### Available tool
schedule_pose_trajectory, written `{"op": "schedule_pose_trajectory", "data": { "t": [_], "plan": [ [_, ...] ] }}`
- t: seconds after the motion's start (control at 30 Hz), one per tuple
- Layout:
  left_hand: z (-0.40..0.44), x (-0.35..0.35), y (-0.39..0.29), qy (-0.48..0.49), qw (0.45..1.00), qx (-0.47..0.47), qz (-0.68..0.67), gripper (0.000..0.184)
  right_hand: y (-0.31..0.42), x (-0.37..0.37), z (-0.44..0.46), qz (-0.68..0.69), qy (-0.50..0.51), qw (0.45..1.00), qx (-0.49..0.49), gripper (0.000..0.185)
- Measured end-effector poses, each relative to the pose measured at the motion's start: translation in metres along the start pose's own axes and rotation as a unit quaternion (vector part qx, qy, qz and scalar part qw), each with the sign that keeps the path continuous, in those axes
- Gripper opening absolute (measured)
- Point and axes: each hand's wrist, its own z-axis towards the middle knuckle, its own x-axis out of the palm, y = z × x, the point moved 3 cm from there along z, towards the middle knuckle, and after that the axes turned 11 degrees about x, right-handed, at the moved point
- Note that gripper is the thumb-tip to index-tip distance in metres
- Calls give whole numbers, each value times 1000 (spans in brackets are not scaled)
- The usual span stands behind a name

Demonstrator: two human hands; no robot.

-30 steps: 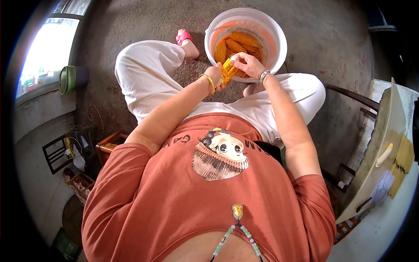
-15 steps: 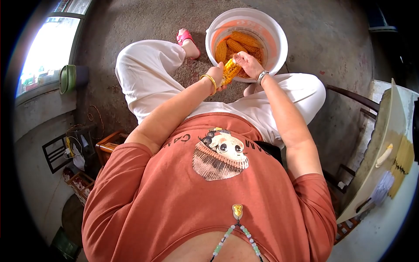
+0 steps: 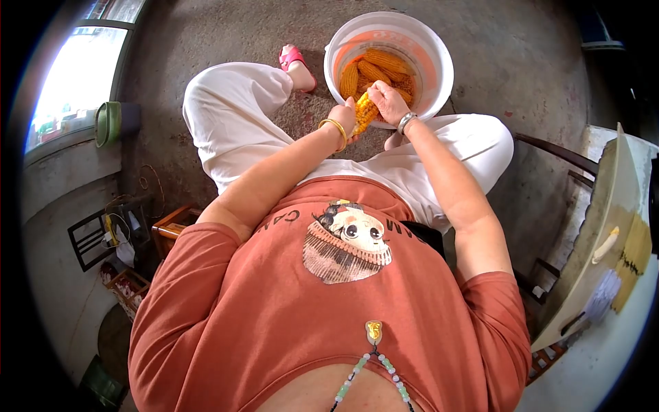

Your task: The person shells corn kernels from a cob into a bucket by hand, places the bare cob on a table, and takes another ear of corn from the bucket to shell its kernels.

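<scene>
Corn cob (image 3: 365, 113): held between the 2 hands, tilted, upper end toward the right hand; yellow kernels on the visible part. In view it overlaps the near rim of the bucket; contact with the rim cannot be told.

Left hand (image 3: 343, 117): closed round the lower end, thumb along the side. Right hand (image 3: 389, 104): curled tight over the upper end, fingertips mostly hidden.

Change: 0.5 s ago the pale tip and more of the cob showed between the hands; now the right hand has closed over that end and both hands sit slightly further right. Judgement: cob firmly in work with 2-handed contact, not being set down.

Just beyond the hands: white bucket (image 3: 439, 72), containing several more cobs (image 3: 371, 72) and what look like loose kernels (image 3: 405, 84) beside them.

Behind the hands, at the wrists: gold bracelet (image 3: 340, 129) left, silver-coloured band (image 3: 406, 123) right. Either side of the hands: white trousers (image 3: 233, 110), knees apart. Ahead and left of the hands: pink sandal (image 3: 292, 57) on the floor (image 3: 206, 34).
</scene>
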Motion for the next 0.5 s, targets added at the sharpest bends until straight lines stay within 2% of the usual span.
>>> {"op": "schedule_pose_trajectory", "data": {
  "t": [0.17,0.27,0.37,0.47,0.5],
  "plan": [
    [-3,0,-4,-17,1000,20,12,53,-3,-2,3,7,-3,1000,14,42],
    [-1,0,-2,-22,999,16,22,53,-3,-4,3,21,19,997,76,45],
    [-8,1,-7,-17,1000,20,11,53,0,-6,2,80,-5,994,75,47],
    [-3,-1,-3,-14,1000,17,12,52,1,-2,-2,68,64,994,62,44],
    [-2,-1,-2,-13,1000,14,12,52,4,-3,-4,95,86,987,99,39]
  ]
}}
